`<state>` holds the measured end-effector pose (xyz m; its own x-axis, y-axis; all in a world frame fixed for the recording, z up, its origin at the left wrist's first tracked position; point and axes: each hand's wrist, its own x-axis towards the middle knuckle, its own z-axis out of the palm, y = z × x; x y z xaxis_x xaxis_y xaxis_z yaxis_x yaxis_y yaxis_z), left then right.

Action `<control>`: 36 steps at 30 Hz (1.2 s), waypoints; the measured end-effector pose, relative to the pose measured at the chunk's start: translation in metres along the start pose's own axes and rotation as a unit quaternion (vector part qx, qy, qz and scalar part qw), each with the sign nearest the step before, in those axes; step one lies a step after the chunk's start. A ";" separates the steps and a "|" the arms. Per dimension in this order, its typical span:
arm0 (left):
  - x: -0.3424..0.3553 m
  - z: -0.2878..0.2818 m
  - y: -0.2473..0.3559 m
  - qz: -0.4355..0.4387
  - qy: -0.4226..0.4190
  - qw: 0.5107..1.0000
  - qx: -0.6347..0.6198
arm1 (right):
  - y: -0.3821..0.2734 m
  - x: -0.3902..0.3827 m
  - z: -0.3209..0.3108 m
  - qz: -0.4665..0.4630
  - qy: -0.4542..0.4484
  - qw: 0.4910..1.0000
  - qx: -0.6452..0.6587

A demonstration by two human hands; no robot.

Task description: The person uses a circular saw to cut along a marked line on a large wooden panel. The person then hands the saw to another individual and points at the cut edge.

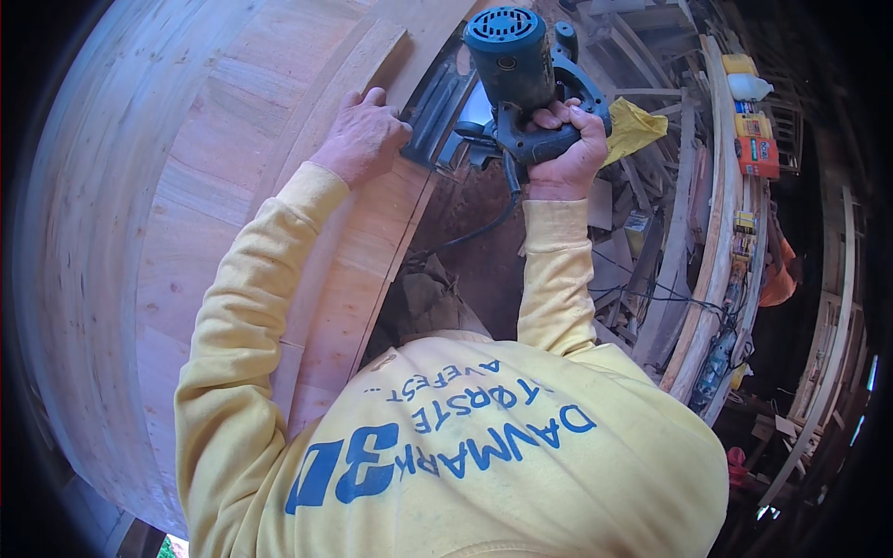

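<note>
A teal circular saw sits with its dark base plate on the right edge of a wide wooden panel. My right hand is closed round the saw's rear handle. Just left of the base plate, my left hand bends over a long wooden strip lying on the panel. Its fingers are curled on the strip, and the fingertip nearest the saw is close to the base plate. The saw's blade is hidden from view.
A dark power cord hangs from the saw past the panel's edge. Wood offcuts and a yellow sheet lie at the right. Bottles and packages, including a red box, line a timber ledge farther right.
</note>
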<state>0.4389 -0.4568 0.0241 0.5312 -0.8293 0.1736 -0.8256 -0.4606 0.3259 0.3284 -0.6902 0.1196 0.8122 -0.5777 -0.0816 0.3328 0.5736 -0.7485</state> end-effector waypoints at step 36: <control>0.037 0.003 -0.012 0.014 0.013 1.000 -0.007 | -0.009 0.038 -0.003 0.000 -0.005 1.000 -0.003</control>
<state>0.4679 -0.4834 0.0244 0.5129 -0.8330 0.2075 -0.8375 -0.4326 0.3338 0.3548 -0.7191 0.1209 0.8173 -0.5713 -0.0748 0.3293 0.5697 -0.7530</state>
